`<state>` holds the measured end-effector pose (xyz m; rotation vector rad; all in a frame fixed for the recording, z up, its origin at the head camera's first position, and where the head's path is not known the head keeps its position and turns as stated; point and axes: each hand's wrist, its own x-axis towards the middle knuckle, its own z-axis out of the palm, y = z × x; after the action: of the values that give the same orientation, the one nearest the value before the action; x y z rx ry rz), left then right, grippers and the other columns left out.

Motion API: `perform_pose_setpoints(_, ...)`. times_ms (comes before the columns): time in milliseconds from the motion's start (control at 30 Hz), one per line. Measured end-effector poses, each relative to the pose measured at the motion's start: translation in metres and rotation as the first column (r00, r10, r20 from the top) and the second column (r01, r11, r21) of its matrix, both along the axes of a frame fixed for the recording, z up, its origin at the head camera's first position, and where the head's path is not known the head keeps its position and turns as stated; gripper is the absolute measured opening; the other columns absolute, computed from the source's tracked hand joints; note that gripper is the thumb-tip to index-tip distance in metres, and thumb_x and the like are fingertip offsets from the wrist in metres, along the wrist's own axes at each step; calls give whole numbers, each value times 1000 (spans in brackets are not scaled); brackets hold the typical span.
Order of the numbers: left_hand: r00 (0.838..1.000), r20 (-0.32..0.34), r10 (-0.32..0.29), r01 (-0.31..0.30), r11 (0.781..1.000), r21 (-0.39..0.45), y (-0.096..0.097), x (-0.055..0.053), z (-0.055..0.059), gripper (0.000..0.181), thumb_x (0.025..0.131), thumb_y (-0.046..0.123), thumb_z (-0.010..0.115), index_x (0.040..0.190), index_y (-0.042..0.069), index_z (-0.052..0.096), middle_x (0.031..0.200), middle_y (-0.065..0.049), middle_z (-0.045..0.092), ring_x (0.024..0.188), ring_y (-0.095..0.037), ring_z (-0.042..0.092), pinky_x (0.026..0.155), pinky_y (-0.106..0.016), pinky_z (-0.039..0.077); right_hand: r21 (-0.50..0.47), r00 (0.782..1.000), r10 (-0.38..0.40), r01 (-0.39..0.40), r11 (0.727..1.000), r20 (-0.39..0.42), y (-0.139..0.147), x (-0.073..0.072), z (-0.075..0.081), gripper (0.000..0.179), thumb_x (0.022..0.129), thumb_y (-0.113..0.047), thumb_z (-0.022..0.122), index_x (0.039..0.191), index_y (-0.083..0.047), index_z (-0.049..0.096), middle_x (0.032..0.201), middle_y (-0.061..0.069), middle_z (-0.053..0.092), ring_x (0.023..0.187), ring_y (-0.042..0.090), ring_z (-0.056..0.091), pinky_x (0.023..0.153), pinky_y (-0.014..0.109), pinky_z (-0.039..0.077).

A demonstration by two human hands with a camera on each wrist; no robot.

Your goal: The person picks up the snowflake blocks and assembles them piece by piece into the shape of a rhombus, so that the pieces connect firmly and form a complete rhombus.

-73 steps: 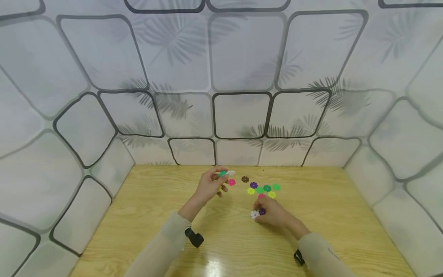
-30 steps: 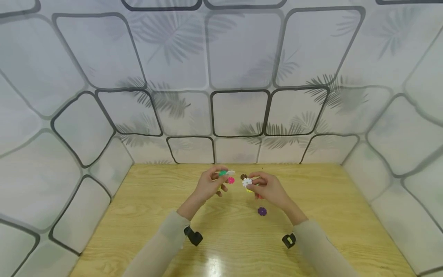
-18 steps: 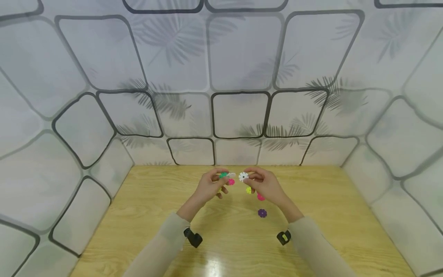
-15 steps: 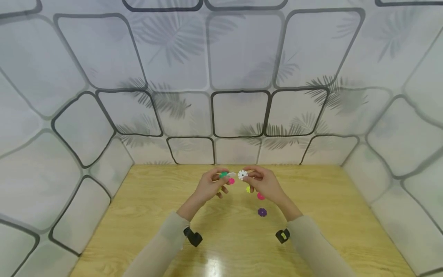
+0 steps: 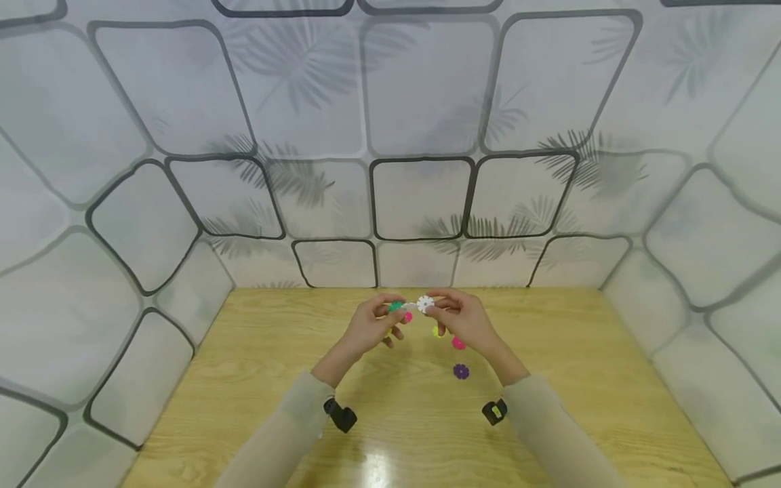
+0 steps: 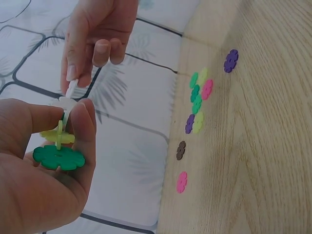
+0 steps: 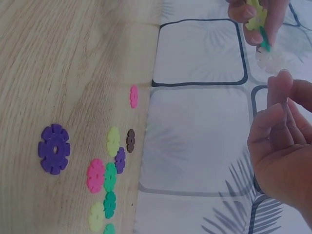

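Observation:
My left hand grips a small chain of slotted flower-shaped discs between thumb and fingers. The left wrist view shows a green disc at its near end, with yellow discs joined crosswise above it. A white disc sticks out past the fingertips at the far end. My right hand pinches another white flower disc by its edge. This one is held right at the end of the chain, its rim meeting the chain's white disc. In the right wrist view, the right fingers mostly hide it.
On the wooden table lie loose flower discs: a purple one nearest me, a pink one, a brown one, and several green, yellow and pink ones under my right hand. A patterned white wall stands close behind.
My right hand has lifted the white disc from beside the purple one and carried it up and left to the chain. The purple disc stays on the table; my left hand holds nearly still.

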<state>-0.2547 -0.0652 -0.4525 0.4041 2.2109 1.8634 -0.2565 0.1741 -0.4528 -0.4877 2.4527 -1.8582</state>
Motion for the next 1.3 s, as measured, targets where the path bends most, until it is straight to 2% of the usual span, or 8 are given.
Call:
perform_pose_setpoints(133,1000,2,-17,17,1000,4,-2,0,0,35,107,19,64,140,9,62,113,-25,74,75,-23,76,58,-30,61,-20,1000,8,-8,1000,4,-2,0,-1,36,102,-15,71,137,-6,66,104,21,77,58,12,63,51,22,46)
perform_pose_setpoints(300,999,11,-40,39,999,13,-3,0,2,36,108,18,63,142,5,61,116,-30,71,74,-16,75,61,-33,63,-27,1000,11,-11,1000,9,-4,0,0,36,103,-15,71,137,-6,66,98,10,78,58,13,63,51,22,46)
perform_pose_setpoints(500,1000,2,-22,22,1000,4,-2,-1,2,37,108,17,63,142,3,60,114,-25,73,74,-15,75,64,-38,65,-44,1000,8,-7,999,17,-6,0,2,36,103,-14,71,137,-2,65,94,7,76,58,13,61,51,21,46)
perform_pose_setpoints(667,1000,5,-15,15,1000,8,-1,0,3,35,108,16,63,141,4,62,116,-26,74,73,-14,75,63,-33,64,-71,1000,-8,9,997,16,-10,1,2,35,102,-9,70,135,2,65,89,3,73,56,11,59,51,21,46)
perform_pose_setpoints(867,1000,21,-6,6,999,35,2,0,3,38,107,16,64,143,3,61,113,-18,76,73,-13,74,62,-27,62,-154,997,-44,54,987,68,-15,2,-2,35,101,-4,69,134,5,63,90,8,68,54,8,58,51,19,46)
perform_pose_setpoints(1033,1000,29,10,-11,999,45,3,0,1,40,107,15,64,145,3,61,114,-18,76,73,-13,75,62,-28,63,-194,992,-55,75,978,110,-21,2,-3,35,100,-5,69,133,5,63,92,4,64,53,8,58,48,18,44)
perform_pose_setpoints(1133,1000,20,-3,2,999,45,3,1,-1,37,107,15,64,143,5,62,112,-17,76,73,-17,77,62,-30,64,-175,993,-50,68,982,105,-21,3,-4,35,101,-6,69,134,4,63,94,5,64,53,8,57,49,18,43)
perform_pose_setpoints(1300,998,-29,-57,58,998,24,2,3,-3,34,108,18,62,140,5,60,110,-18,71,80,-35,79,63,-40,66,-118,998,-24,31,993,62,-20,2,-7,33,103,-9,69,134,1,64,93,9,67,55,11,59,49,21,43)
